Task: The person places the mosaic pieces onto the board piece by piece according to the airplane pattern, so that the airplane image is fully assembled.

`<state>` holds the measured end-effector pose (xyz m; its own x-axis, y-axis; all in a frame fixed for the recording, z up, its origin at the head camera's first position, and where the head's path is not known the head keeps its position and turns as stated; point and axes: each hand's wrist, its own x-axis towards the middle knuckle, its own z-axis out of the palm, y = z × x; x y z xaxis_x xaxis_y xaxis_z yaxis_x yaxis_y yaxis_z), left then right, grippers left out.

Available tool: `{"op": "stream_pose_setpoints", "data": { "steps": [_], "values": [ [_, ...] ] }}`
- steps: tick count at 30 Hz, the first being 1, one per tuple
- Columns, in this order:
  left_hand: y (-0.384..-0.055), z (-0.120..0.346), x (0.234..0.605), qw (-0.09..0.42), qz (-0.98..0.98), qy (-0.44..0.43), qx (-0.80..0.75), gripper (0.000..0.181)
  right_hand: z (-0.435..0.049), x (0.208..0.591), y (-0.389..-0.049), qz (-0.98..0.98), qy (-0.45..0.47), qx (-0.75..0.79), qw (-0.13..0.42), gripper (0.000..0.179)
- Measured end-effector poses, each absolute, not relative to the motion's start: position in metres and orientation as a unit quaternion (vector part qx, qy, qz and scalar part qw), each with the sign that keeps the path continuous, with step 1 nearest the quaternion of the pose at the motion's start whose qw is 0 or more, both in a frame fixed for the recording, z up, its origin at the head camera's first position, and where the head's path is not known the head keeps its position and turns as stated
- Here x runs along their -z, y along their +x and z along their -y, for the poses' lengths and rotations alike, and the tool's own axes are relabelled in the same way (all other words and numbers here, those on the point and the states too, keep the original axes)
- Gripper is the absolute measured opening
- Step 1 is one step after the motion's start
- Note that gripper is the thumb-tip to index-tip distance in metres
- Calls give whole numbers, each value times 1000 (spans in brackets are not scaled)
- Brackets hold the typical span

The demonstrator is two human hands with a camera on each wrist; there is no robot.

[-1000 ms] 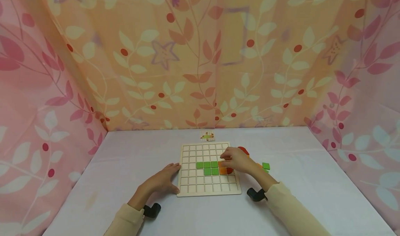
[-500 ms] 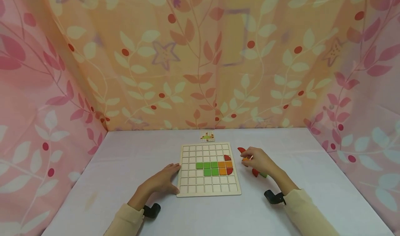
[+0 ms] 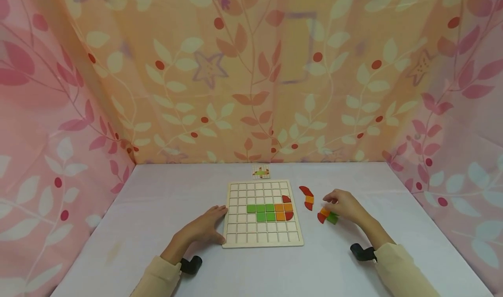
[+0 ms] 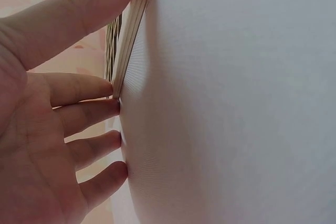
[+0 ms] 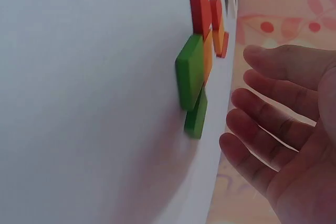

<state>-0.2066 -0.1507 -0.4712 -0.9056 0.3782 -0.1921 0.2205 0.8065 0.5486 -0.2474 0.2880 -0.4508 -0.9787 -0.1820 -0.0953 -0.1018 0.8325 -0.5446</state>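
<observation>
The right hand (image 3: 342, 205) has swung from the grid board (image 3: 271, 237) to the outer loose pieces (image 3: 332, 219) on the desk (image 3: 251, 275) — fingers relaxed, seemingly empty — so work looks between placements, while the left hand (image 3: 205, 226) touches the board's edge, fingers spread

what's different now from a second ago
The right hand has moved rightward off the board to the loose green pieces, holding nothing. That uncovered a red piece on the board; whether it was just released is unclear. The left hand stayed at the board's left edge; the card stayed put.
</observation>
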Motion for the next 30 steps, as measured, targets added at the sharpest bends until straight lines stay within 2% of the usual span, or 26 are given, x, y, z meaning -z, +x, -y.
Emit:
{"op": "stream_pose_setpoints", "data": {
  "steps": [10,21,30],
  "values": [
    [-207,151,471,148,-939,161,-266,93,-309,463,-246,-962,-86,250,67,23],
    [-207,149,470,151,-941,152,-263,93,-309,464,-245,-966,-131,215,54,23],
    [-207,150,469,151,-939,164,-261,91,-308,465,-244,-967,-133,210,49,23]
  ]
}}
